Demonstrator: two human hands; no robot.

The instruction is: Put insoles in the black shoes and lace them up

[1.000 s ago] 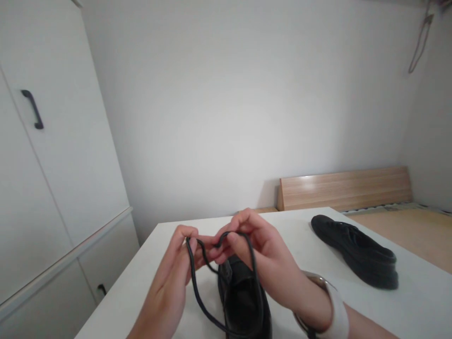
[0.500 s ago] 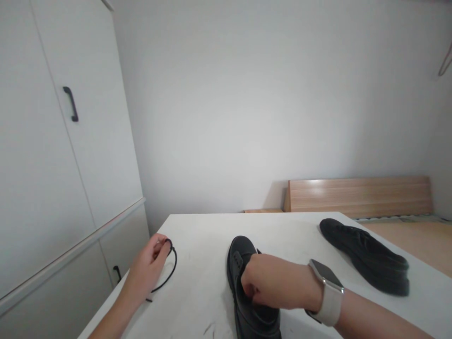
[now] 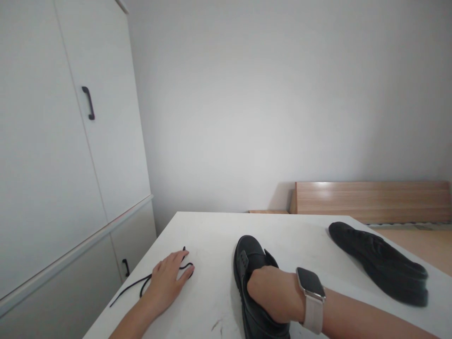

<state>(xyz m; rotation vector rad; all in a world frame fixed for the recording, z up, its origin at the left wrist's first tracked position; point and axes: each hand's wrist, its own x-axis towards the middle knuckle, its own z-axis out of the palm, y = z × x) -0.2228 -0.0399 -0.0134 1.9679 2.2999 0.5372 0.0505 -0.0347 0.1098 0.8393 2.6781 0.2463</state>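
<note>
The left hand [image 3: 168,280] lies flat and open on the black shoelace [image 3: 141,284], which trails across the near left of the white table [image 3: 212,230]. The right hand [image 3: 270,294] reaches into the nearer black shoe [image 3: 249,263]; its fingers are hidden, so its grip cannot be told. A second shoe [image 3: 381,261] lies far right.

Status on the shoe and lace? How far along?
Done: the black lace is out of the near shoe and lies loose on the white table, under the flat left hand. In hand: the right hand reaches into the near shoe's opening; its fingers are hidden. Left: the second shoe lies untouched at the far right; whether it is laced cannot be told.
</note>
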